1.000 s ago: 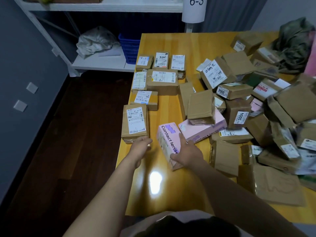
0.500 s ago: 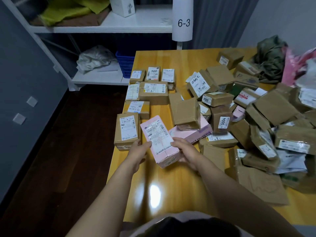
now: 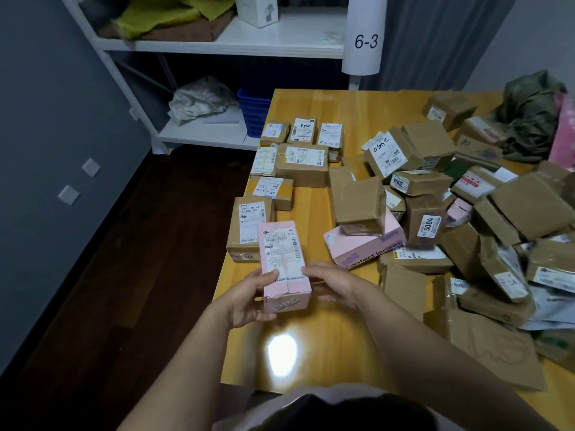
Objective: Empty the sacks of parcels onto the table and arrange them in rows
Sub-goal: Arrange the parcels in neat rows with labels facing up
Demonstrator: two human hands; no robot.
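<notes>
In the head view, a pink parcel [image 3: 281, 259] is held between both hands over the near left part of the table [image 3: 336, 340], with its shipping label turned upward. The left hand [image 3: 245, 298] is wrapped round the near left corner, with the thumb laid on the label. The right hand [image 3: 334, 283] is closed against the right side, with its fingers curled at the edge. The hands are thus set close together and clamped on the one parcel. Whether its far end touches the brown box [image 3: 249, 231] just behind it cannot be told, as the two overlap in the picture.

Along the left edge, the sorted parcels [image 3: 300, 157] are laid in short rows, labels up, from the far end down to that brown box. On the right, an unsorted heap [image 3: 485, 213] is spread. At its near edge, a second pink box [image 3: 364, 248] printed "Contact lenses" is pinned under a brown carton. A crumpled green sack [image 3: 532, 116] is seen at the far right.

The step in hand is judged to be the arranging. The emptying appears largely done, while most parcels are not yet placed. For the next move, the pink parcel should be set down flat, label up, just beside the brown box and square to it. Care is needed because the table's left edge is near.
</notes>
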